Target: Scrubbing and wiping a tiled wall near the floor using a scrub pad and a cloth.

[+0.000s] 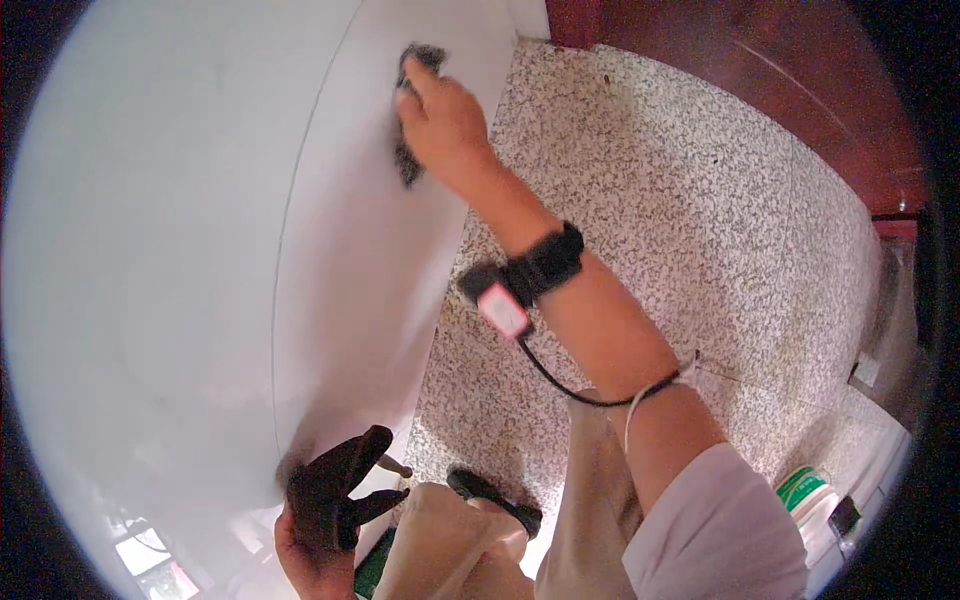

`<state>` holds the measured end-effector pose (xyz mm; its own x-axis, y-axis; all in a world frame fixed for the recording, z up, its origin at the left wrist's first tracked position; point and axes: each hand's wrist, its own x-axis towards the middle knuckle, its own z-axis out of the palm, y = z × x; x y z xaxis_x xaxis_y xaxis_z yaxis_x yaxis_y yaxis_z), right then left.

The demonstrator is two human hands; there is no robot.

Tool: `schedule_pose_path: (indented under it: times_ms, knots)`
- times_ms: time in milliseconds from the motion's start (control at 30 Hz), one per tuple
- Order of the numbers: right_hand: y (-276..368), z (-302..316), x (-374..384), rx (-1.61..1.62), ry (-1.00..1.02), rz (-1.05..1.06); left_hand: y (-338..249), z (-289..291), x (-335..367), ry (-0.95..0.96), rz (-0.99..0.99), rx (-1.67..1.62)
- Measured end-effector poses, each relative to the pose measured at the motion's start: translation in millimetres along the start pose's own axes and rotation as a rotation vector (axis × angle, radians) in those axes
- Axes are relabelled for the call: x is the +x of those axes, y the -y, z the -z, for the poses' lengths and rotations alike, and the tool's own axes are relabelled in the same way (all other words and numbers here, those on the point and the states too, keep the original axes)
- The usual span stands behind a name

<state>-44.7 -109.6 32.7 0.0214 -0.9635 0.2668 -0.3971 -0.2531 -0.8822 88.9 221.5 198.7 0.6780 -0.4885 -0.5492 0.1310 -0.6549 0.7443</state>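
Observation:
My right hand [445, 125] presses a dark, mottled cloth [408, 165] flat against the upright white panel [200, 200]. Its index finger stretches along the cloth's upper end, while the palm hides the middle. Low on the left, near the panel's bottom edge, part of my left hand [310, 565] shows. A black, pronged, glove-like thing [325, 490] covers it or sits in it; I cannot tell which, and its fingers are hidden. A black strap [548, 265] circles my right wrist, with a small pink-edged device [503, 310] and a cable attached.
Speckled stone floor [640, 180] runs along the panel's foot. Dark red furniture [760, 80] bounds it at the far right. A green and white tub [803, 493] stands at the lower right. My legs [440, 545] and a dark shoe [495, 500] are close below.

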Motion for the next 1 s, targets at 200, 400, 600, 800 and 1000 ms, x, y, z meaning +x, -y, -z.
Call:
schedule_pose_path:
  times_ms: [200, 400, 600, 800, 1000]
  knots:
    - [62, -11, -82, 0.201, 0.134, 0.323, -15, -5, -6, 0.015, 0.139, -0.505]
    - [56, -2, -63, 0.112, 0.129, 0.131, -19, 1, -14, 0.089, 0.241, -0.718]
    - [46, -7, -42, 0.12, -0.05, 0.07, -16, 0, -16, -0.01, 0.178, -0.62]
    - [46, -20, -87, 0.099, 0.024, 0.241, -24, -6, -19, -0.045, 0.231, -0.649]
    - [9, -1, 4, 0.008, -0.093, 0.127, -19, 1, -15, -0.076, 0.279, -0.752]
